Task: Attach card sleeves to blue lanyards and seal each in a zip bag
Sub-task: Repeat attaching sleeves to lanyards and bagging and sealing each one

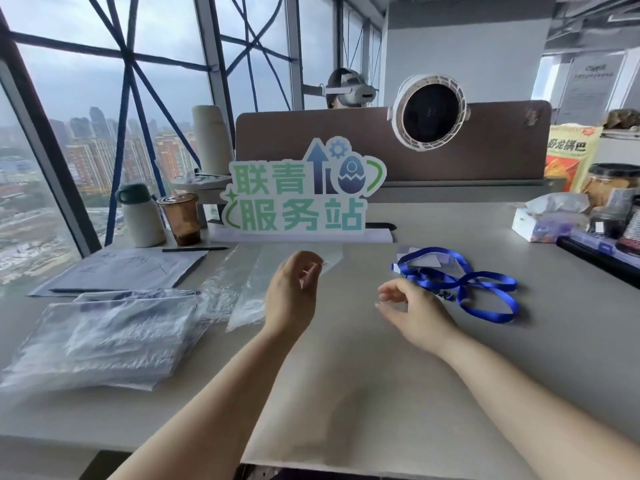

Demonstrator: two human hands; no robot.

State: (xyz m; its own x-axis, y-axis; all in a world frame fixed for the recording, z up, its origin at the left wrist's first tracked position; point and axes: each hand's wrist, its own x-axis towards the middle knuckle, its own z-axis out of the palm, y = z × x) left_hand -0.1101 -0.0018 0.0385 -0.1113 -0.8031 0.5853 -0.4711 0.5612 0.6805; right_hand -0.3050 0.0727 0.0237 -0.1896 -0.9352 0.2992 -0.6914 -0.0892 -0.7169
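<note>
**A:** Where's the blue lanyard point(434, 251)?

**B:** Lying loose in loops on the bench point(381, 375), right of the middle and closer to the far edge than the near one. A pale card sleeve point(424, 262) lies partly under its far loop.

**A:** Is anything holding it?

**B:** No. The right hand point(412, 306) is just beside its near-left end, with the fingers loosely curled and nothing between them.

**A:** And the left hand point(291, 292)?

**B:** Raised above the middle of the bench, fingers curled toward the thumb. It sits in front of a clear zip bag point(249, 292) that lies flat there. I cannot tell whether the fingertips pinch the bag's edge. The two hands are apart.

**A:** More bags?

**B:** A stack of zip bags point(114, 337) lies toward the near-left corner, and beyond it are sheets of paper point(128, 268) with a pen point(194, 250).

**A:** The far edge?

**B:** A green-lettered sign point(298, 192) stands there, with a brown drink cup point(181, 220) and a white bottle point(142, 216) to its left. A tissue pack point(543, 220) is near the far-right corner.
</note>
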